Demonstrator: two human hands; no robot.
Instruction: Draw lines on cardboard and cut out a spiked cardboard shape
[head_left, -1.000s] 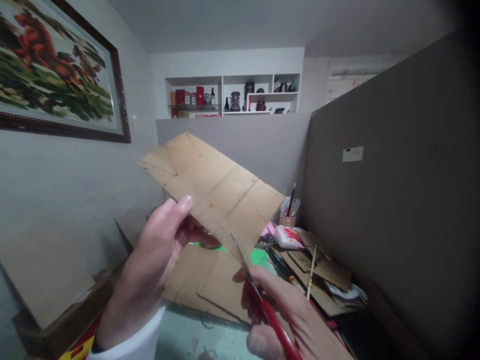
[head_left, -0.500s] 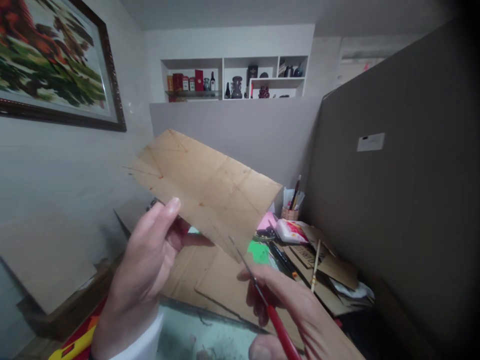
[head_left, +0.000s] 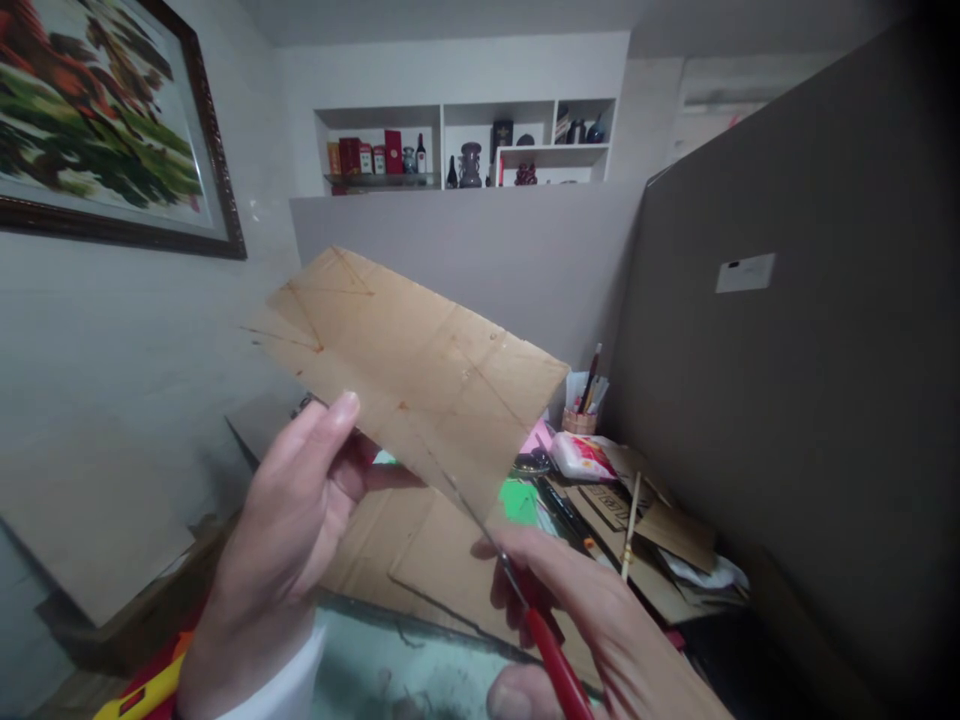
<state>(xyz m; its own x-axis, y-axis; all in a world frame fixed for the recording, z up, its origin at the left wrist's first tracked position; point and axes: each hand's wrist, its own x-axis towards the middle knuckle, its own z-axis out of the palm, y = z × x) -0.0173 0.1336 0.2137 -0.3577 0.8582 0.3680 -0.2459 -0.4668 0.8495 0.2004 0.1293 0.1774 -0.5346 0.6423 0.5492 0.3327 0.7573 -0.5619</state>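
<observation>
A piece of brown cardboard [head_left: 420, 350] with drawn lines is held up in the air. My left hand [head_left: 292, 500] grips its lower left edge, the thumb on the near face and the fingers behind. In my right hand [head_left: 592, 600] are scissors [head_left: 551, 650] with a red handle. Their thin blade lies against the cardboard's lower right part, pointing up and left. The far blade is hidden, so how wide the scissors stand cannot be made out.
Flat cardboard [head_left: 375, 545] lies below on a pale green surface [head_left: 397, 665]. To the right are a pen holder [head_left: 580, 418], a tissue pack [head_left: 583, 457], a wooden stick [head_left: 632, 525] and cardboard scraps [head_left: 675, 540]. A yellow tool [head_left: 142, 695] sits lower left. A grey partition [head_left: 787, 400] stands right.
The scissors' blade has moved up and left, further over the cardboard. The cardboard has shifted slightly; my left hand keeps its grip.
</observation>
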